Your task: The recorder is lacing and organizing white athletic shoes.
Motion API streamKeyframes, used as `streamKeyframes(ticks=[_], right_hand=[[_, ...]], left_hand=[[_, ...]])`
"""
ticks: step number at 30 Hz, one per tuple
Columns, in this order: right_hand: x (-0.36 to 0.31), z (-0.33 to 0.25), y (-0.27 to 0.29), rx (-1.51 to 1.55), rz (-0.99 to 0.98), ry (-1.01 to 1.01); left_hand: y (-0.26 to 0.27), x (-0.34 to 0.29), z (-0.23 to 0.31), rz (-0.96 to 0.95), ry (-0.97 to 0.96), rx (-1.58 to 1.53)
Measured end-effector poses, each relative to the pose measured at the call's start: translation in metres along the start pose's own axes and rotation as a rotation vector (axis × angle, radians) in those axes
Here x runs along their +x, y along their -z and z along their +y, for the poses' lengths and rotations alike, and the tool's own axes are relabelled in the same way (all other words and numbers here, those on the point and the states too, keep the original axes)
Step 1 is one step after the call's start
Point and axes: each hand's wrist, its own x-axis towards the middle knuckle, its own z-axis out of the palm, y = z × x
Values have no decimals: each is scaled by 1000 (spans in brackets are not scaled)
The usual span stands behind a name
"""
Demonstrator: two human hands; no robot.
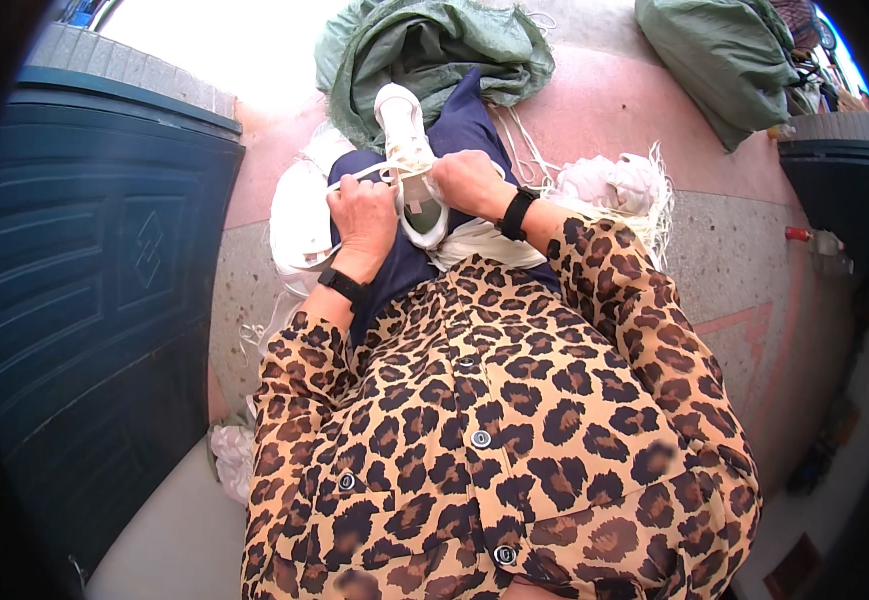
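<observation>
- A white lace-up sports shoe [404, 135] is being held toe-away on the lap, over dark navy trousers [459, 130], with its opening turned toward the person.
- A thin white shoelace [359, 175] is being pulled taut to the left by the left hand [364, 215]; its fingers are curled together and pinched on the lace.
- The shoe is being steadied at its right side by the right hand [469, 180], whose fingers are closed around the lace and the upper near the eyelets; the exact fingertip grip cannot be told.
- Judging by the pictures, the lacing is being worked at mid-way: lace is crossing the upper part of the shoe, yet loose ends are still hanging and no finished bow is being shown.
- A second white shoe or pale bundle [299, 215] is lying just beside the left knee, apparently still to be dealt with.
- A heap of white stringy material [619, 185] is resting near the right wrist, with loose strands trailing close to the work.
- A crumpled green cloth sack [424, 45] is lying beyond the shoe, and another green sack [719, 55] well apart to the right.
- A dark blue panelled door [84, 260] is standing at the left; the reach is not being blocked by it.
</observation>
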Motion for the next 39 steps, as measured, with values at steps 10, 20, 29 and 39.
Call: streamKeyframes(ticks=[10,20,29,39], right_hand=[[-8,-4,-5,-119,69,-76],[-9,33,-7,107,156,48],[-2,10,1,-267,5,225],[18,5,17,779,562,-5]], left_hand=[[-20,-5,7,-5,70,-137],[-5,5,-19,-11,-293,-17],[-6,16,-8,-3,-449,131],[17,60,0,-56,315,-1184]])
